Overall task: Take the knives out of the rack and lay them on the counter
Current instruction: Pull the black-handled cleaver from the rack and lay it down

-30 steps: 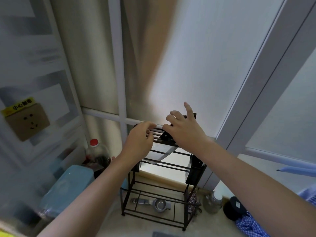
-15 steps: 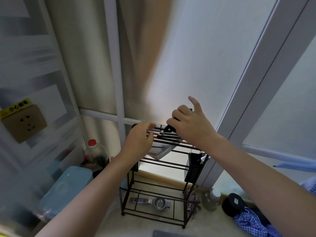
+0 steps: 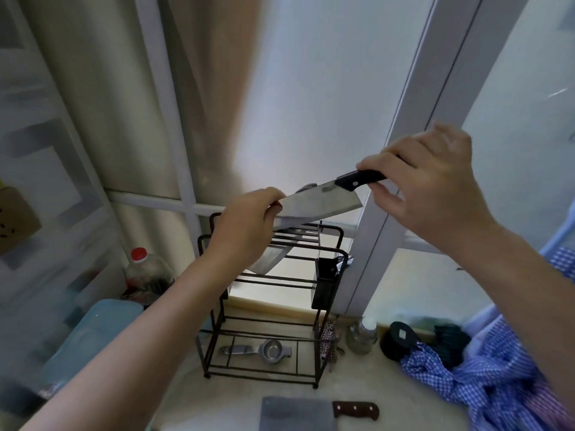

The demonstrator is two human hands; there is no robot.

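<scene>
A black wire rack (image 3: 320, 353) stands on the pale counter (image 3: 373, 387) against the window. My right hand (image 3: 435, 188) grips the black handle of a broad-bladed knife (image 3: 323, 203), held nearly level just above the rack's top. My left hand (image 3: 245, 228) is over the rack's top left, with its fingers pinching the tip end of that blade. Another knife (image 3: 269, 259) still hangs in the rack's slots, its blade showing below my left hand. A cleaver with a brown handle (image 3: 298, 412) lies flat on the counter in front of the rack.
A black utensil holder (image 3: 325, 284) hangs on the rack's right side and a metal strainer (image 3: 267, 349) lies on its bottom shelf. Left stand a red-capped bottle (image 3: 140, 265) and a blue box (image 3: 93, 331). Right are a small glass bottle (image 3: 362, 335), a black jar (image 3: 399, 339) and blue checked cloth (image 3: 485, 377).
My right hand has drawn the black-handled knife up and to the right, clear of the rack. My left hand has gone from the rack's top bars to the blade's tip.
</scene>
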